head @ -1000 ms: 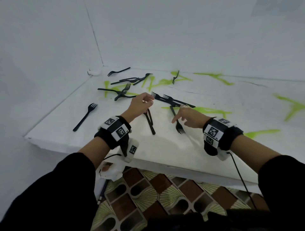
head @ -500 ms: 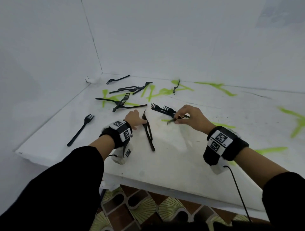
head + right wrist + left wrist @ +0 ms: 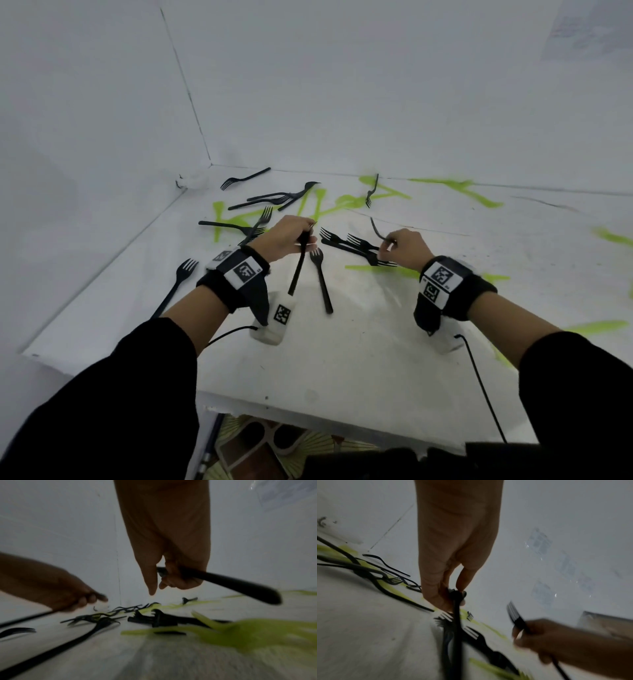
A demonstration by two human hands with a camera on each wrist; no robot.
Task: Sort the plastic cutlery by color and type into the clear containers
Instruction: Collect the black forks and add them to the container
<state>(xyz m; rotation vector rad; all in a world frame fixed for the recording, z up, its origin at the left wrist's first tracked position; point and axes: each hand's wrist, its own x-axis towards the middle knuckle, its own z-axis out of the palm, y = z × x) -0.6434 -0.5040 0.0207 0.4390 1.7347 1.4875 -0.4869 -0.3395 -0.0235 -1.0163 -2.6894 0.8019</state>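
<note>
Several black plastic forks lie on the white table [image 3: 342, 356]. My left hand [image 3: 306, 236] pinches one black fork [image 3: 297, 270] near its head, and its handle hangs down toward me; the left wrist view shows the fingertips [image 3: 459, 586] on that fork [image 3: 457, 628]. My right hand [image 3: 388, 245] grips a second black fork [image 3: 376, 229] above the table, tines up in the left wrist view [image 3: 516, 616]. Its handle [image 3: 231, 584] juts out to the right of my right hand [image 3: 161, 580]. Another fork [image 3: 320, 277] lies flat between my hands. No container shows clearly.
A small pile of forks [image 3: 356, 246] lies beside my right hand, and several more [image 3: 267, 198] are scattered toward the back left corner. One fork [image 3: 174, 284] lies near the left edge. Green paint streaks [image 3: 376, 270] mark the table. White walls close the back and left.
My left hand has picked one fork out of the pair it touched and raised it. My right hand has lifted its fork clear of the pile and turned it upward.
</note>
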